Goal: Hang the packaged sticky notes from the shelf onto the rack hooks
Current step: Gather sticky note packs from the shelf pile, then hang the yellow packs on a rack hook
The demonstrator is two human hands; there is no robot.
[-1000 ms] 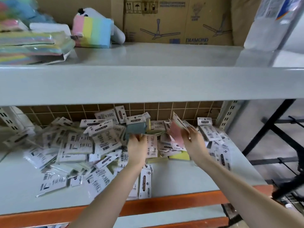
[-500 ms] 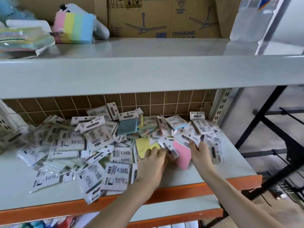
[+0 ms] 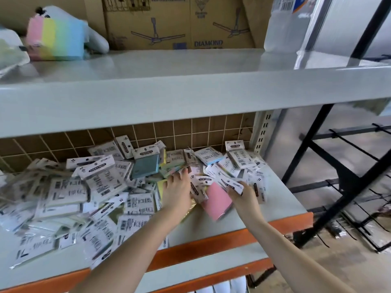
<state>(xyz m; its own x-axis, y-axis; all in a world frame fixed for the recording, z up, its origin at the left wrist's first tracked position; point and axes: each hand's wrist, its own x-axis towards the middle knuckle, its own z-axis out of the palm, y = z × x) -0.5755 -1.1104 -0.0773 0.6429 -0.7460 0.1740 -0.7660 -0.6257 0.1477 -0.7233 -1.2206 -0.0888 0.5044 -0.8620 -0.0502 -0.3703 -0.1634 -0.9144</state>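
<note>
Several packaged sticky notes [image 3: 101, 182] lie in a loose pile on the lower grey shelf [image 3: 279, 199]. My left hand [image 3: 177, 193] rests flat on the pile with its fingers stretched out over a yellow pack [image 3: 161, 185]. My right hand [image 3: 243, 195] grips a pink sticky note pack [image 3: 218, 201] near its white header card, at the pile's right edge. The pink pack is tilted, and its lower end sits over bare shelf. The black rack [image 3: 338, 176] with wire hooks [image 3: 359, 210] stands to the right of the shelf.
The upper grey shelf [image 3: 190, 92] overhangs the pile. On it are a pastel block of notes [image 3: 56, 40] and a cardboard fan box [image 3: 179, 22]. An orange beam [image 3: 232, 235] edges the lower shelf. A slotted upright [image 3: 262, 132] stands at the right rear.
My right hand has drawn the pink pack toward the shelf front and tilted it. My left hand has slid forward over the yellow pack, fingers now stretched out. The camera has shifted left.
</note>
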